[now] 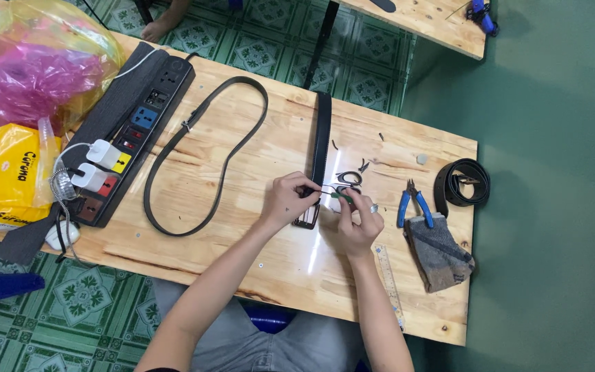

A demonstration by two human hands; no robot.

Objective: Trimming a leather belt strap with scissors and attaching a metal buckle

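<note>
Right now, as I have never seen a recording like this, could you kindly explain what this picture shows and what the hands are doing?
This is one view from a camera worn on a person's head, looking down at their own bare hands over a pale wooden table. The left hand pinches the buckle end of a straight black leather belt. The right hand holds a small green-handled tool against it. Nearby lie a looped thin black strap, blue-handled pliers, a coiled black belt, a grey cloth, a clear ruler and a long black power strip with white chargers. Plastic bags sit at the left.
</note>
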